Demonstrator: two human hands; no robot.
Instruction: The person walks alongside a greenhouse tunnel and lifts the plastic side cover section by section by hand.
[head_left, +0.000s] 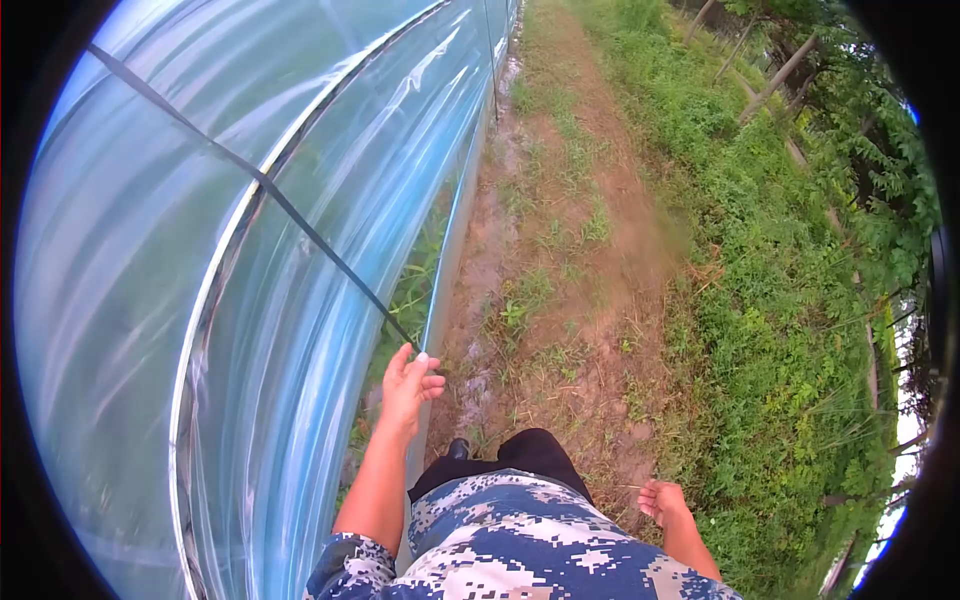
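A dark flat strap (330, 255) runs slantwise down over the clear plastic film (290, 380) of a greenhouse tunnel. At its lower end my left hand (408, 388) is closed on it between thumb and forefinger, with the other fingers loosely curled. The hand is beside the film's lower edge, near a pale blue rail (445, 255). My right hand (660, 500) hangs low on the right above the dirt path, away from the film. Its fingers are curled together, and a thin pale sliver seems to stick out; what they hold is too small to name.
A curved frame tube (205, 285) shows along the film. The dirt path (570, 200), with patches of grass, stretches ahead beside the tunnel. Dense green weeds (790, 310) line its right side, with trees and leaning poles (780, 78) beyond. A dark shoe (458, 449) shows below me.
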